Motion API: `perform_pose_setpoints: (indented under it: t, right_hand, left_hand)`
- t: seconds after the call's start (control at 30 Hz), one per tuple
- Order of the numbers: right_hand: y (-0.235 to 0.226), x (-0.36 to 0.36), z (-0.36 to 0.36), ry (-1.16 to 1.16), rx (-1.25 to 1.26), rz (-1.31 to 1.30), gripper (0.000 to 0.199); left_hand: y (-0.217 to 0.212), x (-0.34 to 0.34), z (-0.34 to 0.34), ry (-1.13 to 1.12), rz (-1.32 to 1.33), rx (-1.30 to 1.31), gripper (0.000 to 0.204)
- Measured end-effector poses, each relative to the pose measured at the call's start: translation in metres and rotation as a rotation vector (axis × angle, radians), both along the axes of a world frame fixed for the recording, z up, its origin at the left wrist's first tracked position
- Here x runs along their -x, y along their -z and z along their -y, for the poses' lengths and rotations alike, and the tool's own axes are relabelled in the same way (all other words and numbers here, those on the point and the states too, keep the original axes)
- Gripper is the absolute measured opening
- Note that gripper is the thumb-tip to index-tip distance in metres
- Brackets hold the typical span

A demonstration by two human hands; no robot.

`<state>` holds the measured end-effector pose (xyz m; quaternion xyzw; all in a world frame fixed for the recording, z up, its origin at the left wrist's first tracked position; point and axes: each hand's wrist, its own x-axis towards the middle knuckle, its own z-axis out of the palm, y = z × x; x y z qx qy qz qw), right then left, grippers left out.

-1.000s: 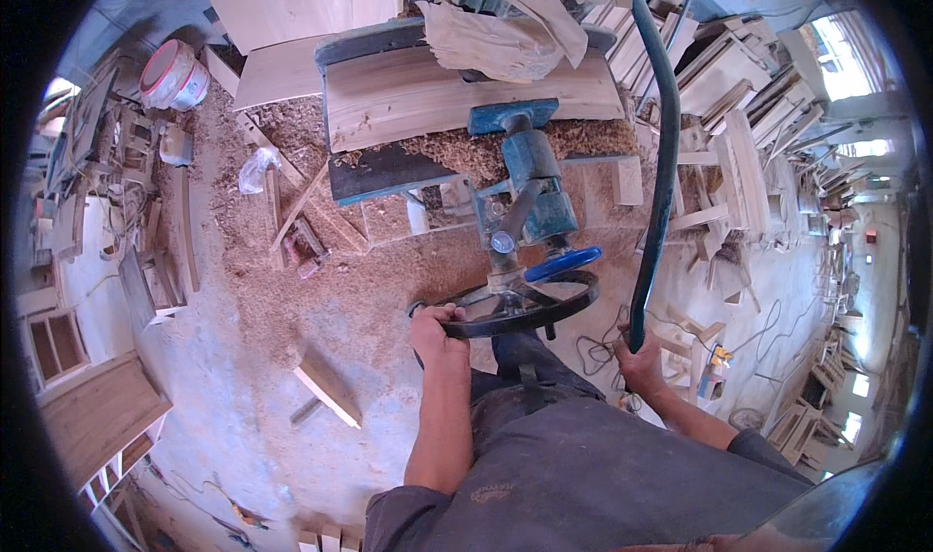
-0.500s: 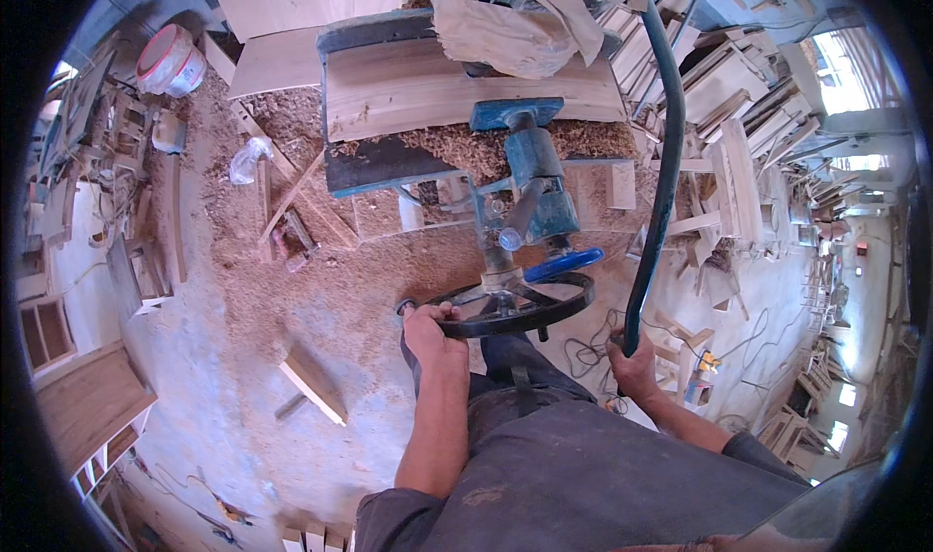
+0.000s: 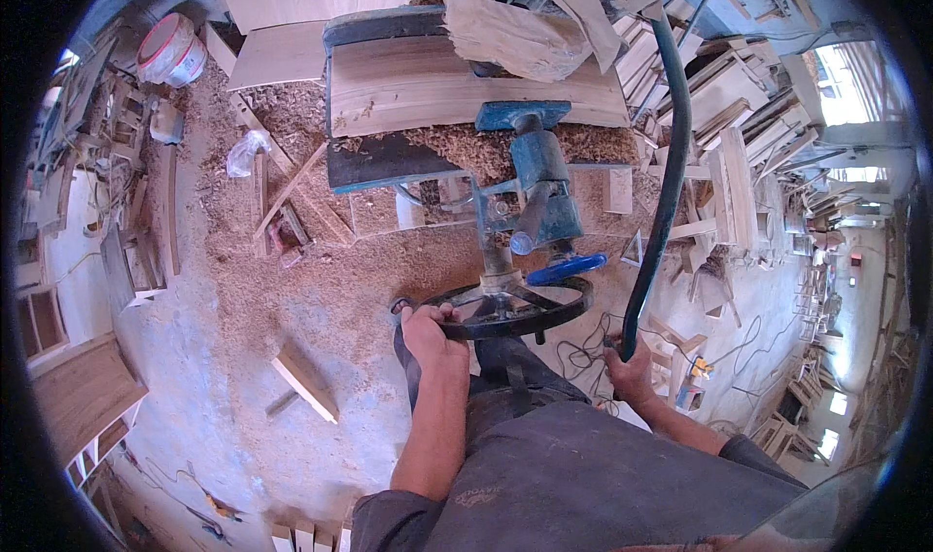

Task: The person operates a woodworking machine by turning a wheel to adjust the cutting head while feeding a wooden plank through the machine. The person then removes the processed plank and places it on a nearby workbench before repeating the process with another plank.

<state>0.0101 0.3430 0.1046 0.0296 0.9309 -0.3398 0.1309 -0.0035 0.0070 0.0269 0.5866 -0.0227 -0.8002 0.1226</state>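
Observation:
My left hand (image 3: pixel 428 333) is closed round the left side of the rim of a large black handwheel (image 3: pixel 556 317). To the right, my right hand (image 3: pixel 630 367) grips the lower end of a long, curved dark-green lever (image 3: pixel 674 154). Both belong beside a blue-green woodworking machine (image 3: pixel 540 168), which also carries a small bright-blue handwheel (image 3: pixel 567 268). A wide pale wood board (image 3: pixel 408 90) lies across the machine's table, below the blue clamp pad (image 3: pixel 523 115). Wood shavings (image 3: pixel 486 146) are heaped along the table's near side.
Stacked lumber (image 3: pixel 729 95) stands at the far right. On the left are a white bucket with a red rim (image 3: pixel 173 51) and crossed wood strips (image 3: pixel 292 188). A wood block (image 3: pixel 306 387) lies on the dusty floor; cables (image 3: pixel 583 348) trail near my right hand.
The whole view has shifted slightly. Both hands keep the same hold, and no clear turn of the wheel or swing of the lever shows.

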Motion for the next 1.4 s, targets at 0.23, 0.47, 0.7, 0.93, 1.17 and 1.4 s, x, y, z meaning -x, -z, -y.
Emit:
perform_pose_setpoints:
  t: [0.23, 0.47, 0.7, 0.93, 1.17, 1.4]
  right_hand:
    - [0.000, 0.000, 0.001, 0.029, 0.012, 0.031, 0.021]
    - [-0.010, 0.003, 0.012, 0.043, -0.023, 0.047, 0.022]
    - [-0.015, 0.012, 0.012, 0.010, -0.106, -0.021, 0.023]
    - [-0.033, 0.022, 0.021, 0.112, -0.083, 0.080, 0.022]
    - [-0.020, 0.018, 0.001, 0.119, -0.072, 0.113, 0.030]
    - [-0.024, 0.025, -0.011, 0.099, -0.091, 0.130, 0.031]
  left_hand:
    - [-0.012, 0.003, 0.002, 0.008, -0.010, 0.010, 0.085]
    - [-0.045, 0.008, -0.019, 0.077, 0.011, 0.189, 0.095]
    - [0.065, -0.013, 0.006, 0.042, -0.160, -0.188, 0.059]
    - [0.066, -0.005, 0.017, 0.274, -0.073, -0.223, 0.030]
    - [0.018, 0.012, 0.001, 0.115, 0.054, -0.137, 0.054]
    - [0.115, -0.003, 0.007, 0.393, -0.169, -0.252, 0.043]
